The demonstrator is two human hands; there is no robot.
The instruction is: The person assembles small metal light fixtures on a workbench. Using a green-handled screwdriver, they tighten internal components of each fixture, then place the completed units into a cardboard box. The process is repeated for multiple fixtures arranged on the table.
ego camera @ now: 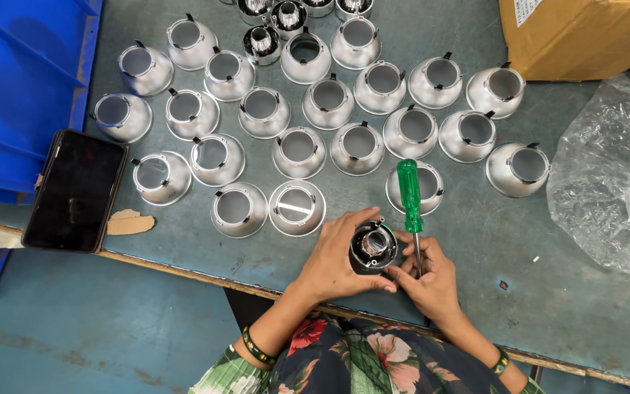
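Far left: blue bin [23,80] at the bench's edge. Beside it a dark phone [74,191] lies face up on the grey-green bench [475,241], a cardboard scrap [130,222] just right of it.

Centre, spreading right: many silver reflectors [299,153] stand mouth-down in loose rows, each with small black clips at the rim. A few darker housings [271,22] cluster at the top edge.

Near edge, centre: left hand [337,259] is wrapped around a dark round housing [372,248], fingers curled on its left side, thumb below. The housing is tilted up off the bench, open end toward the camera, metal fitting visible inside.

Right hand [432,281] touches the housing's right side with its fingertips while pinching a screwdriver [410,201], green handle pointing away, shaft running down through the fingers.

Right: crumpled clear bag [610,175]. Top right: cardboard box [577,36].
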